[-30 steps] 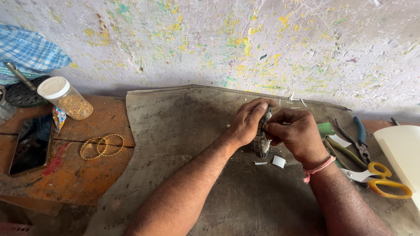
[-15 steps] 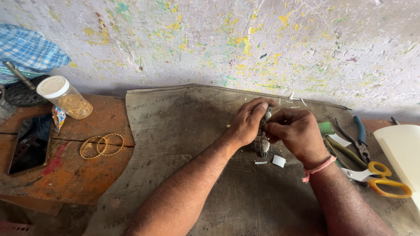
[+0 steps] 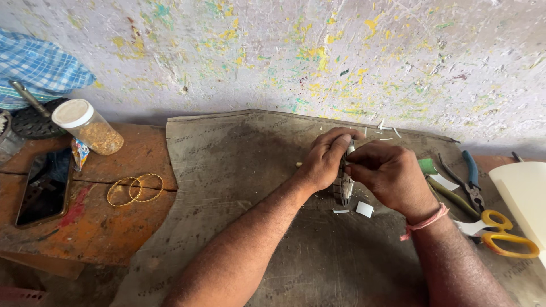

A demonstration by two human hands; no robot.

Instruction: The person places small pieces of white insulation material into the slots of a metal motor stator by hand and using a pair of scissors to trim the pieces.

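I find a small grey-and-white striped piece [image 3: 344,185] at the middle of the brown work mat [image 3: 239,170], clamped in my curled left hand [image 3: 325,159]. My right hand [image 3: 389,176] pinches its upper end, apparently trimming or fitting; the next move needs fine fingertip control. White scraps [image 3: 364,208] lie just beside; pliers [image 3: 470,177] and yellow-handled scissors [image 3: 503,233] crowd the right.

soft, even daylight, no glare; faint shadows under the forearms on the table [image 3: 142,227]. sharp focus throughout, with wide-angle bending at the frame's edges.
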